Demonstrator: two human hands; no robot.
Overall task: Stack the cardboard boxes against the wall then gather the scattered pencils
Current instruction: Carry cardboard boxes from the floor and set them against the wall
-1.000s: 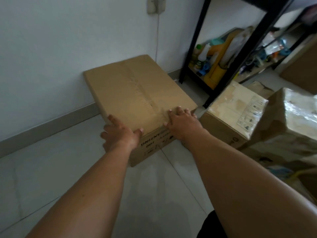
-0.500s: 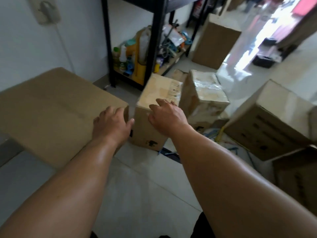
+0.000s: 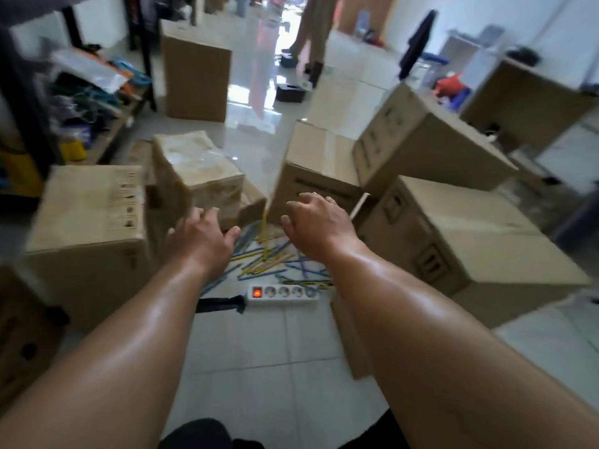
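Note:
Several cardboard boxes lie scattered on the tiled floor: one at the left (image 3: 87, 218), a tape-wrapped one (image 3: 197, 170) behind it, a mid box (image 3: 317, 166), a tilted box (image 3: 424, 137) and a large one at the right (image 3: 463, 234). Coloured pencils (image 3: 269, 257) lie in a loose heap on the floor between them. My left hand (image 3: 199, 239) and my right hand (image 3: 319, 222) hover above the pencils with relaxed fingers, holding nothing.
A white power strip (image 3: 282, 294) with a lit red switch lies just before the pencils. A black shelf (image 3: 81, 102) full of clutter stands at the left. A tall box (image 3: 194, 79) stands farther back. A person's legs (image 3: 311, 30) show by the doorway.
My view has swung right, away from the box at the wall. Both hands left that box and now hang over the pencil heap among the scattered boxes.

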